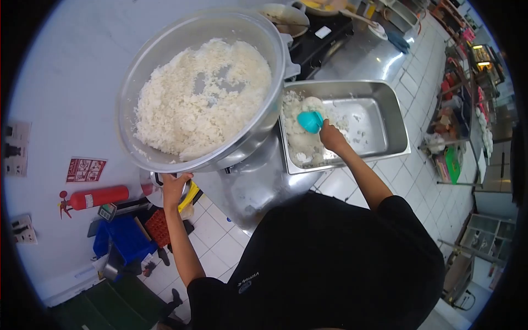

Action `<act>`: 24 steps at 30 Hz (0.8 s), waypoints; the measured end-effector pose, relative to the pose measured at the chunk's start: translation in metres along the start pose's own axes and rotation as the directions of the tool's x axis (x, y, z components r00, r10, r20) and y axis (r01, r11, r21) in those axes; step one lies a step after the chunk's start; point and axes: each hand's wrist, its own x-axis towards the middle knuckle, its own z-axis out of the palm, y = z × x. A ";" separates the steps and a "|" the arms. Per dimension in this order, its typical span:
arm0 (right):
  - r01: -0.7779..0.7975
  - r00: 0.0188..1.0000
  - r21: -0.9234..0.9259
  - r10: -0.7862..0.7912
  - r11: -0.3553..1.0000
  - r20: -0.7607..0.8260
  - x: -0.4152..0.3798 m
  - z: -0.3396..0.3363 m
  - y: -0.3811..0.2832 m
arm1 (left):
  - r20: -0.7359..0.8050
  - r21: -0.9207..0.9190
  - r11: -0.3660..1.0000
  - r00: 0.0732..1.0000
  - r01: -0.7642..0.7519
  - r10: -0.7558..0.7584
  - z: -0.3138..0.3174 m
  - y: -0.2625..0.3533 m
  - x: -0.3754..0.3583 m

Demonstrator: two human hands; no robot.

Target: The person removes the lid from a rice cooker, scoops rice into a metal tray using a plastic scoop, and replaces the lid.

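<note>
Head view: the right hand (333,136) is wrapped round the handle of a smooth teal scoop (311,121), right at the clumpy white rice (300,140) in one end of a shiny rectangular steel pan (379,118). Left hand (174,186) is at the near rim of a big round dull-metal pot (250,147), can't tell if it's gripping; fluffy rice in there too. Shiny metal bench (247,190) below.

Turquoise scoop (309,121), white rice (187,104), silver-grey pot (250,144), silver tray (393,113), black shirt (330,258), red fire extinguisher (104,197)
</note>
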 end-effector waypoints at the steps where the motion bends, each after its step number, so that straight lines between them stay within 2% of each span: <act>1: 0.043 0.999 -0.021 -0.042 0.999 0.014 0.020 -0.005 0.008 | 0.071 -0.127 0.989 0.995 0.081 -0.072 0.000 0.004 0.000; 2: 0.086 0.995 -0.045 -0.084 0.995 0.045 0.034 -0.007 0.018 | 0.047 -0.137 0.987 0.996 0.083 -0.078 0.005 0.009 -0.005; 3: 0.102 0.989 -0.013 -0.101 0.995 0.104 0.017 -0.047 0.002 | 0.055 -0.135 0.989 0.997 0.064 -0.057 0.006 0.015 -0.008; 4: 0.375 0.927 -0.313 -0.347 0.873 0.141 0.043 -0.051 0.033 | 0.058 -0.136 0.990 0.998 0.031 -0.023 0.004 0.018 -0.003; 5: 0.158 0.987 -0.093 -0.154 0.983 0.056 0.020 -0.094 0.016 | 0.066 -0.083 0.997 0.998 0.005 0.000 0.002 0.011 0.000; 6: 0.257 0.957 -0.215 -0.279 0.942 -0.081 0.005 -0.132 0.020 | 0.036 -0.093 0.996 0.999 0.009 -0.006 0.002 0.012 -0.001; 7: 0.151 0.980 -0.104 -0.163 0.983 -0.117 -0.037 -0.187 -0.019 | 0.039 -0.112 0.994 0.999 0.003 0.001 0.004 0.015 -0.002; 8: 0.133 0.965 0.045 -0.119 0.990 -0.232 -0.054 -0.219 -0.034 | 0.045 -0.128 0.992 0.999 -0.004 0.010 0.005 0.016 -0.002; 9: 0.312 0.827 -0.213 -0.375 0.926 -0.418 -0.068 -0.248 -0.048 | 0.063 -0.155 0.988 0.998 0.009 0.001 0.005 0.009 0.001; 11: 0.364 0.782 -0.174 -0.402 0.915 -0.475 -0.108 -0.292 -0.134 | 0.047 -0.121 0.992 0.998 -0.040 0.046 0.005 0.017 0.000; 12: 0.462 0.715 -0.284 -0.542 0.840 -0.441 -0.107 -0.294 -0.167 | 0.049 -0.082 0.992 0.994 -0.094 0.098 0.005 0.027 0.000; 13: 0.546 0.633 -0.388 -0.669 0.743 -0.389 -0.096 -0.298 -0.198 | 0.072 -0.161 0.984 0.993 -0.083 0.096 0.004 0.041 -0.001; 14: 0.582 0.628 -0.478 -0.737 0.658 -0.249 -0.066 -0.286 -0.226 | 0.061 -0.168 0.982 0.993 -0.087 0.098 0.001 0.051 -0.004; 15: 0.617 0.617 -0.555 -0.781 0.558 -0.100 -0.040 -0.270 -0.255 | 0.026 -0.035 0.993 0.994 -0.108 0.109 -0.001 0.059 -0.006; 16: 0.563 0.744 -0.588 -0.666 0.581 0.055 -0.043 -0.251 -0.297 | -0.007 0.098 0.988 0.993 -0.119 0.120 -0.003 0.064 -0.009; 17: 0.579 0.736 -0.655 -0.657 0.485 0.163 -0.018 -0.231 -0.314 | -0.017 0.086 0.989 0.993 -0.118 0.120 -0.002 0.067 -0.014; 19: 0.533 0.801 -0.816 -0.443 0.224 0.402 0.015 -0.207 -0.346 | -0.061 0.297 0.944 0.983 -0.146 0.172 0.003 0.071 -0.025; 20: 0.533 0.800 -0.819 -0.443 0.215 0.404 0.029 -0.197 -0.352 | -0.068 0.291 0.946 0.983 -0.144 0.170 0.010 0.074 -0.032; 21: 0.597 0.788 -0.802 -0.204 0.027 0.581 0.043 -0.188 -0.358 | -0.092 0.280 0.955 0.987 -0.100 0.130 0.021 0.078 -0.039; 22: 0.678 0.734 -0.722 0.078 -0.140 0.674 0.052 -0.181 -0.365 | -0.115 0.265 0.963 0.990 -0.052 0.085 0.031 0.079 -0.039; 23: 0.579 0.812 -0.815 0.082 0.012 0.578 0.050 -0.177 -0.368 | -0.124 0.245 0.967 0.987 -0.071 0.104 0.038 0.075 -0.035; 24: 0.584 0.808 -0.812 0.101 -0.003 0.580 0.051 -0.177 -0.371 | -0.126 0.225 0.973 0.988 -0.056 0.086 0.045 0.068 -0.031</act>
